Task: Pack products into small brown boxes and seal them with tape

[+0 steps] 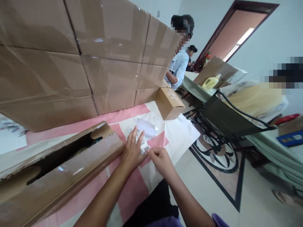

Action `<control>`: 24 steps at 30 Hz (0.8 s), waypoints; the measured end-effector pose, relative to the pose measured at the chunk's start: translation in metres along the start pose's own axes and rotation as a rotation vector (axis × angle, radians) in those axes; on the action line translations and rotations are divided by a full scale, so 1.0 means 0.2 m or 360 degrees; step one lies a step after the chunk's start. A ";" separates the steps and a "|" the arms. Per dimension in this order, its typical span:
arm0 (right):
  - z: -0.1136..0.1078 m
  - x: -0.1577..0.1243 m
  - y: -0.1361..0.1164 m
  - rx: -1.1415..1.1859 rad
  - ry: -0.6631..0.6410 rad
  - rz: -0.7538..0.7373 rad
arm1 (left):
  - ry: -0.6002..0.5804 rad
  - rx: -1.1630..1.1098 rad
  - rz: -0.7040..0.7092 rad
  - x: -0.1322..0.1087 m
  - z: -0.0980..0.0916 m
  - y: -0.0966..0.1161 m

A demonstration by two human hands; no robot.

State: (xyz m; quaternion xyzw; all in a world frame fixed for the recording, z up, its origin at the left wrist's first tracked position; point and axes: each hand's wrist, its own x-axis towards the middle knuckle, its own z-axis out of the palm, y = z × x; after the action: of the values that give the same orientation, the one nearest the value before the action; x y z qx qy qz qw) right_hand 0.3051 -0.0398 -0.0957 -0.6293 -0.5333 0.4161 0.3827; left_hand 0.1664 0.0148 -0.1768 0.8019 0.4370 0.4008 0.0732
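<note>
A small white object (144, 147) with a grey patch at its near end is between my hands over the cloth; its exact kind is unclear. My left hand (131, 149) grips it from the left, with the fingers partly spread along its side. At its near right end, my right hand (159, 159) is closed in a pinch; whatever is between the fingertips is too small to make out. Just beyond lies a crumpled white paper piece (146, 126), with a small clear scrap (129, 129) beside it.
Taped cardboard boxes (111, 78) are stacked like a wall at the back left. A long open carton (94, 154) stands beside my left arm; a small closed box (169, 102) sits beyond. The pink-and-white cloth (132, 186) covers the table. Other people and a chair (227, 116) are further right.
</note>
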 end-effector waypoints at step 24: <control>-0.01 -0.12 0.29 -0.0200 0.0214 -0.0639 | -0.0235 -0.0345 0.0254 0.02 -0.21 0.11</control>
State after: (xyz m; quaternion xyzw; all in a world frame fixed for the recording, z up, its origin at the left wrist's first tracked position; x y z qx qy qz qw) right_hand 0.3255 -0.0717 -0.1455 -0.5595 -0.6461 0.2545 0.4525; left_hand 0.1524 -0.0054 -0.1349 0.8488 0.3194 0.3901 0.1592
